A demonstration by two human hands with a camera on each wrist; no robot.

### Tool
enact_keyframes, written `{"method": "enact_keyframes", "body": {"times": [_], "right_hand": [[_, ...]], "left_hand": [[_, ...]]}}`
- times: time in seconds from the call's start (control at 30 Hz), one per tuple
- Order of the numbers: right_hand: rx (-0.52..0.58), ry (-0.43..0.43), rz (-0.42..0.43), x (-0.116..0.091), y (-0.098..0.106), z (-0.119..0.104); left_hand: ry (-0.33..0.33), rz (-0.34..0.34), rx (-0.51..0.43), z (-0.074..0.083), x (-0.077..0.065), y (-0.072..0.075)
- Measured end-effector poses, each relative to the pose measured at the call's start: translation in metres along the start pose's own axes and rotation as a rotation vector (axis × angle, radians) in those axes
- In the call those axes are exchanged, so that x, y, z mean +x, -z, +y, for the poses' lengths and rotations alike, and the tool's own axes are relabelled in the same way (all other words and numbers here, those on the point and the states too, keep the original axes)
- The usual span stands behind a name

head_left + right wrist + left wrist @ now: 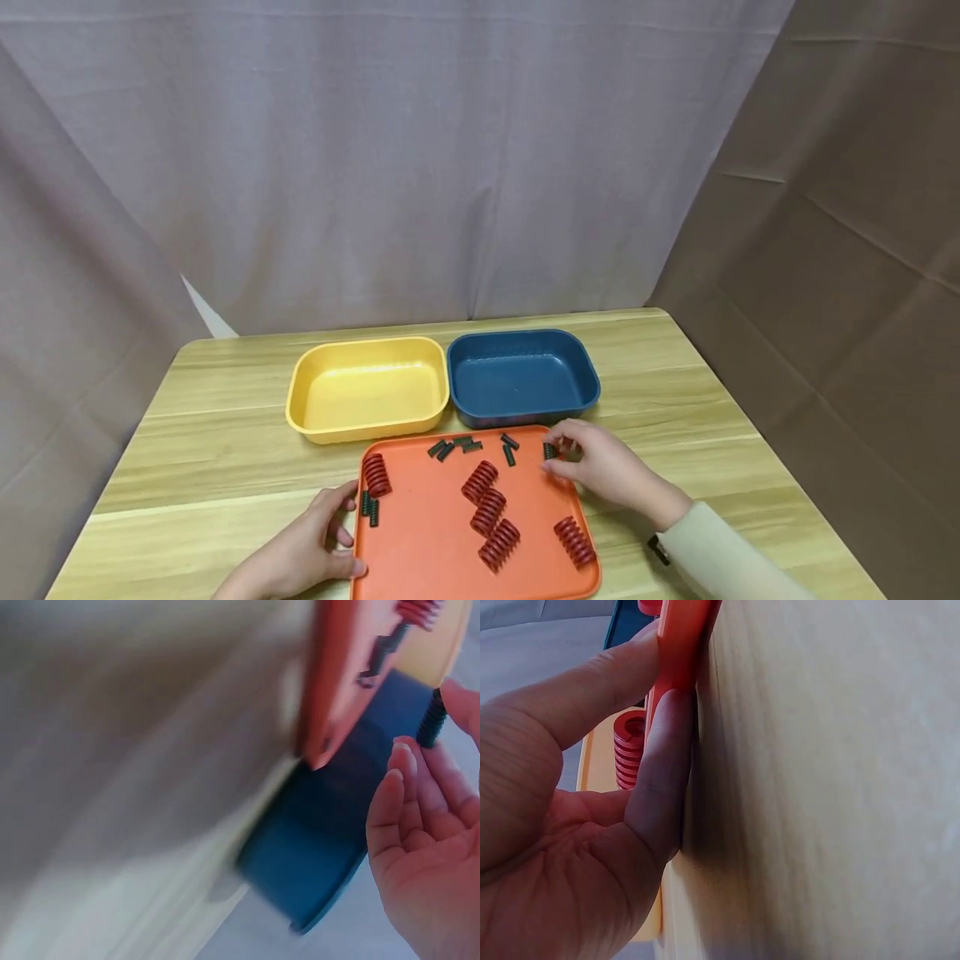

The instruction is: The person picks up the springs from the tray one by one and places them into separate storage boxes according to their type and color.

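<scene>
My right hand [600, 461] pinches a small dark green spring [432, 720] between thumb and fingertips. It hovers over the back right corner of the orange tray [420, 542]. At the tray's left edge, my left hand [311, 542] holds the rim; in the left wrist view the thumb [622, 671] is on the rim and a finger lies along the outer side. Thick red springs lie on the tray: one [377, 475] at the back left, three [488, 512] in a slanting row, one [574, 542] at the right. Several small green springs [446, 451] are scattered along the back, and two [374, 512] by the left rim.
Behind the tray, a yellow bin [367, 396] and a dark blue bin [522, 379] stand side by side, with nothing seen inside. All rest on a light wooden table [202, 433]. Grey curtains [375, 167] hang behind and beside the table.
</scene>
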State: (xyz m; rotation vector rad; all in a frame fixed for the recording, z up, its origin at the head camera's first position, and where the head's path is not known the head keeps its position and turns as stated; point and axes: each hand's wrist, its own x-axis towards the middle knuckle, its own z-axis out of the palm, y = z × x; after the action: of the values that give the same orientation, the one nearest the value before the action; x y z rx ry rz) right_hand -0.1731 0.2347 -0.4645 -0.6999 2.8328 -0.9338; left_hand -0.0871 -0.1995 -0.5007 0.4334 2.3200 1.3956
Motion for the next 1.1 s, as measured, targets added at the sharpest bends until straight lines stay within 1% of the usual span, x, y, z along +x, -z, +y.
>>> {"method": "enact_keyframes", "body": {"times": [0.07,0.23,0.37,0.47,0.53,0.7,0.87,1.1], "right_hand": [[0.079,0.001,0.014,0.008,0.000,-0.009],[0.231,0.030,0.061,0.032,-0.005,-0.034],[0.266,0.060,0.091,0.052,-0.015,-0.056],[0.260,0.064,0.083,0.067,-0.023,-0.074],[0.250,0.046,0.064,0.077,-0.028,-0.085],[0.210,0.032,0.049,0.099,-0.041,-0.105],[0.185,0.035,0.072,0.115,-0.051,-0.117],[0.074,0.020,0.106,0.131,-0.063,-0.126]], "left_hand": [[-0.004,0.004,0.012,0.000,0.000,0.000],[-0.006,0.012,0.015,0.001,-0.002,-0.001],[-0.002,0.017,0.009,0.000,-0.003,0.000],[0.011,0.007,-0.010,0.000,-0.002,0.000],[0.020,-0.002,-0.029,0.001,-0.002,0.001],[0.033,-0.016,-0.055,0.004,-0.002,-0.001],[0.031,-0.023,-0.066,0.009,-0.002,-0.003],[0.017,-0.008,-0.084,0.009,-0.002,-0.006]]}}
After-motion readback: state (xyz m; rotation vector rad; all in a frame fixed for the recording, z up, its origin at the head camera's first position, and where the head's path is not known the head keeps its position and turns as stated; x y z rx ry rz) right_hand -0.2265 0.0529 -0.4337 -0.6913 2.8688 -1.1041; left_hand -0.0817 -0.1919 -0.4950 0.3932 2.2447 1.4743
